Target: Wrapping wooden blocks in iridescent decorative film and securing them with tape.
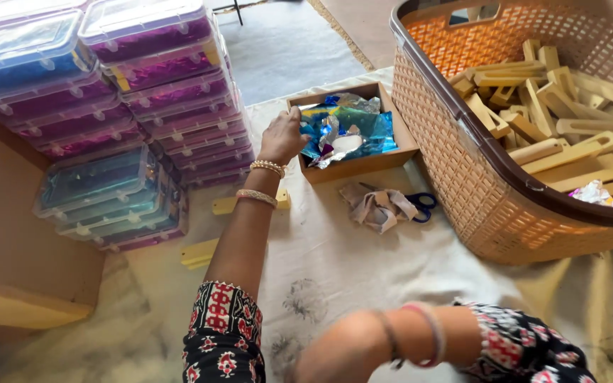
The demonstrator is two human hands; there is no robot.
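My left hand (282, 136) reaches forward to the left rim of a small cardboard box (363, 164). Its fingers rest on the shiny blue and silver foil pieces (349, 128) that fill the box, and I see the hand from the back, so the grip is hidden. Two bangles sit on that wrist. My right hand (331, 351) is low at the bottom edge, blurred, with bangles on the wrist and its fingers not visible. Both arms wear dark patterned sleeves.
A large tan plastic basket (462, 163) of pale wooden pieces (569, 113) stands at right. Stacked clear boxes of purple, blue and teal material (143, 78) stand at left. Blue-handled scissors (420, 202) and crumpled paper (377, 206) lie on the white cloth, with yellow blocks (225, 206) nearby.
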